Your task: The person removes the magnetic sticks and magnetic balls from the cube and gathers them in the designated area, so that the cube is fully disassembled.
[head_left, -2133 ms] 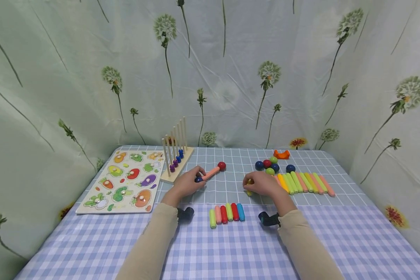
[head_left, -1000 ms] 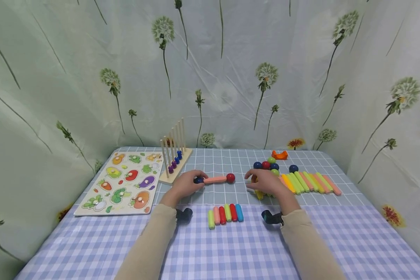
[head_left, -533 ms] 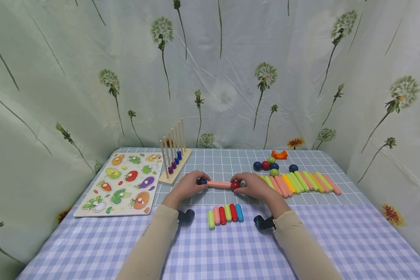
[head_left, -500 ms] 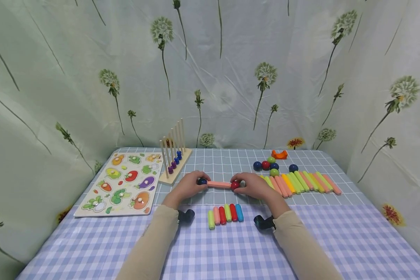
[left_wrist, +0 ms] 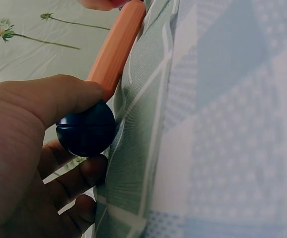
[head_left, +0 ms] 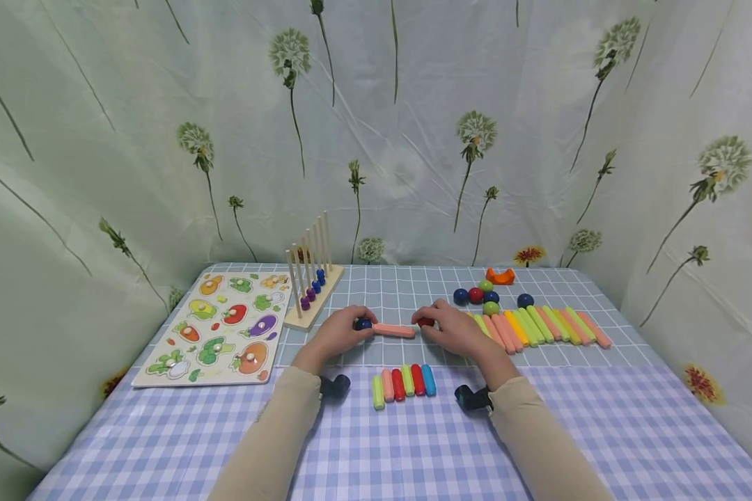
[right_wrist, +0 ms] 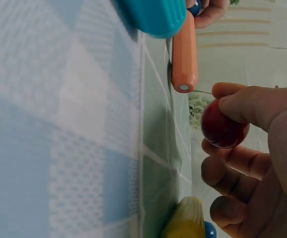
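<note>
Presently: left hand (head_left: 335, 335) pinches the navy ball (left_wrist: 86, 130) joined to the salmon stick (head_left: 393, 330) lying on the worktop (head_left: 376, 431), right hand (head_left: 454, 331) pinches the red ball (right_wrist: 224, 130), just apart from the stick's free end; risk: a loose pinch lets it roll away.

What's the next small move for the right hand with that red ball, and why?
Probably carry the red ball clear of the orange stick: the right hand pinches it just off the stick's bare end, with a gap showing, while the left hand holds the dark blue ball end.
</note>
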`<move>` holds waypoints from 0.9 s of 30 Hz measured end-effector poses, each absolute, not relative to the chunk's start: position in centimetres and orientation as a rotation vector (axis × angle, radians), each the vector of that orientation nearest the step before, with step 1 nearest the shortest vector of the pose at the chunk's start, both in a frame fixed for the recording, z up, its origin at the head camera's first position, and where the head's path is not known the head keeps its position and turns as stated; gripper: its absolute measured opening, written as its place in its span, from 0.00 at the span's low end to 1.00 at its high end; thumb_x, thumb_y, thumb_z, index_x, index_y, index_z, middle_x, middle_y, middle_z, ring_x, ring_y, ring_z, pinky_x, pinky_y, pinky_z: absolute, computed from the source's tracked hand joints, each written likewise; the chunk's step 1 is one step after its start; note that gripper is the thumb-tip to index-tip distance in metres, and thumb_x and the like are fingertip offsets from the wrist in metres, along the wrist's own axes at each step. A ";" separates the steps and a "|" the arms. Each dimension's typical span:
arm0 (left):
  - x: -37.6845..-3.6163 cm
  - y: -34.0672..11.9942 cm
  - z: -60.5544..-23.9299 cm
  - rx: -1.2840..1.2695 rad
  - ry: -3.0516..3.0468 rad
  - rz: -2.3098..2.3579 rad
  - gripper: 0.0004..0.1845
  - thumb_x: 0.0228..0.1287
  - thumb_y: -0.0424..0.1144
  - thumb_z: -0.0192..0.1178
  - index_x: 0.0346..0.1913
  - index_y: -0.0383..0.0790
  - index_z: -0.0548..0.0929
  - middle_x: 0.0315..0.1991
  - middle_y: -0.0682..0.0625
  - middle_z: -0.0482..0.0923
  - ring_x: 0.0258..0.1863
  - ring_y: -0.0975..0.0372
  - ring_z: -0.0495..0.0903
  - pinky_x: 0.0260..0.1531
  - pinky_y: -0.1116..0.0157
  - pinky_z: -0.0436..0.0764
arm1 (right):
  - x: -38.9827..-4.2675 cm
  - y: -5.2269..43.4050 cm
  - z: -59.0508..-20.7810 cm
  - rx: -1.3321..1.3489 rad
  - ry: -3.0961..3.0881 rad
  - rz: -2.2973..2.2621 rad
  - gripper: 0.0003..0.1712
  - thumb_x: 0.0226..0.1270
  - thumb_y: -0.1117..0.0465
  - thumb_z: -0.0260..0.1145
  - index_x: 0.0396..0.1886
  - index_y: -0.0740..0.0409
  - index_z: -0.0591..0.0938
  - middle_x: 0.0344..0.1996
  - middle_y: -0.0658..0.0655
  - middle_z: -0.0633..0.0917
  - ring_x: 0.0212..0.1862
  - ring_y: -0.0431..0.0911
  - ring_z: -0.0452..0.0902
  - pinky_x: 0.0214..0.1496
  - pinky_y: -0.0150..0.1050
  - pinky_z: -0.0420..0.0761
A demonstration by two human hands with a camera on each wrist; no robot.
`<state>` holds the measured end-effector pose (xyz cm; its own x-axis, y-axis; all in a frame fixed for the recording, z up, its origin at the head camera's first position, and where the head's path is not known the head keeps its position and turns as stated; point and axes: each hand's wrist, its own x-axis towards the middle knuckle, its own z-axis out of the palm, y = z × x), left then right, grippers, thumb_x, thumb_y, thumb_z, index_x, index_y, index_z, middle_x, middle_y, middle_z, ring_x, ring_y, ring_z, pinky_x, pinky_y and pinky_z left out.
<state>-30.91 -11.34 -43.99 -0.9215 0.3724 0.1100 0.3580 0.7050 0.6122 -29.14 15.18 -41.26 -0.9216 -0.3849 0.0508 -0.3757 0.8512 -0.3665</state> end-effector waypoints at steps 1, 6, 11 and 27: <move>-30.9 -11.4 -44.0 0.618 2.880 1.025 0.09 0.66 0.42 0.66 0.47 0.50 0.85 0.51 0.50 0.84 0.51 0.57 0.80 0.60 0.52 0.77 | -29.1 15.2 -41.3 -0.589 3.004 -0.598 0.15 0.71 0.54 0.63 0.55 0.38 0.82 0.44 0.52 0.79 0.42 0.45 0.74 0.45 0.39 0.80; -30.9 -11.4 -44.0 0.611 2.886 1.023 0.09 0.66 0.43 0.66 0.47 0.50 0.85 0.51 0.49 0.84 0.52 0.57 0.80 0.60 0.52 0.77 | -29.3 16.0 -41.0 -0.417 3.000 -0.787 0.25 0.69 0.53 0.66 0.65 0.44 0.76 0.53 0.54 0.81 0.49 0.49 0.77 0.53 0.47 0.84; -31.0 -11.4 -44.2 0.607 2.902 1.006 0.09 0.66 0.44 0.65 0.47 0.50 0.84 0.51 0.50 0.84 0.53 0.57 0.80 0.60 0.52 0.77 | -29.9 17.5 -40.7 -0.233 3.050 -0.902 0.28 0.70 0.54 0.66 0.67 0.52 0.72 0.58 0.59 0.79 0.53 0.53 0.75 0.58 0.50 0.82; -31.1 -11.3 -44.4 0.586 2.895 1.010 0.09 0.67 0.44 0.65 0.47 0.51 0.84 0.52 0.50 0.83 0.53 0.57 0.80 0.61 0.52 0.77 | -31.0 22.2 -42.0 0.169 3.145 -0.768 0.30 0.70 0.48 0.65 0.66 0.58 0.75 0.53 0.66 0.74 0.48 0.57 0.73 0.46 0.47 0.78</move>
